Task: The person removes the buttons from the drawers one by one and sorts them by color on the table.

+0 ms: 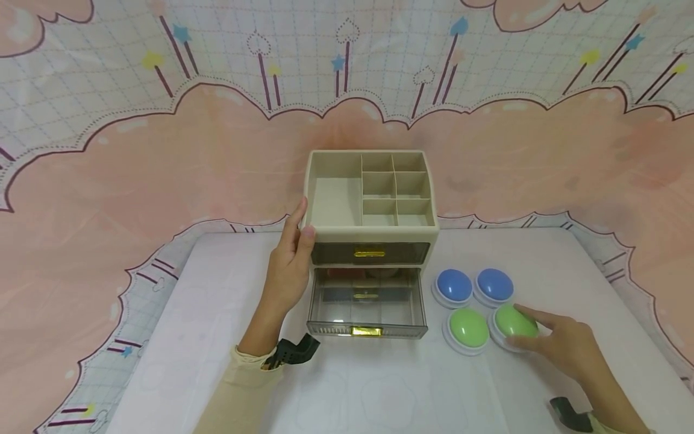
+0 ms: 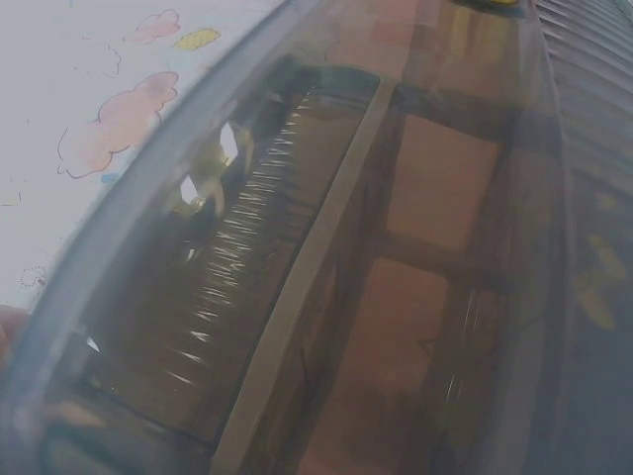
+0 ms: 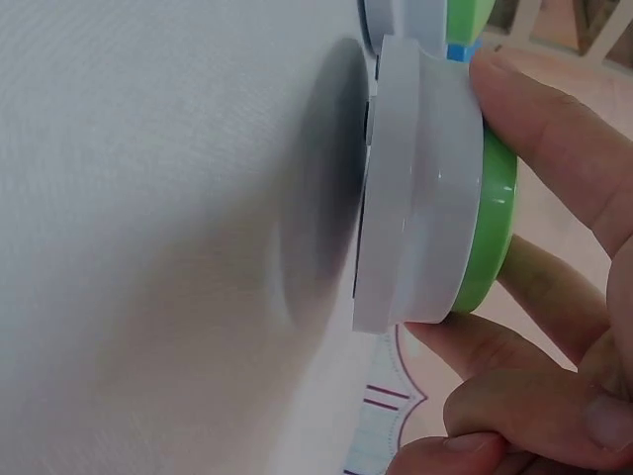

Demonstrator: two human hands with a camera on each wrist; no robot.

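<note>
We see a cream plastic desktop organizer (image 1: 374, 231) with rounded upper corners near the middle of the far edge of the white cloth-covered table (image 1: 347, 392). Its top has one large compartment on the left and six small ones on the right. Below, the smoky see-through upper drawer (image 1: 333, 254) with its gold handle is pushed in, while the smoky see-through lower drawer (image 1: 332, 329) juts out toward the table's near side. Our left hand (image 1: 288, 274) lies along the organizer's left wall, thumb at the front corner and index finger stretched up the side, apart from each other. To the right of the lower drawer, toward the table's right edge, we have four round white-based domed buttons in two rows: a left blue-domed button (image 1: 454, 285) and a right blue-domed button (image 1: 494, 284) nearer the far edge, a left green-domed button (image 1: 468, 328) and a right green-domed button (image 1: 514, 320) nearer the near side. Our right hand (image 1: 566, 345) pinches that last one between thumb and fingers at the sides of its white housing; we cannot tell whether its base rests fully on the table. Around our left wrist sits a black strap (image 1: 297, 351) over a beige sleeve (image 1: 238, 392).
</note>
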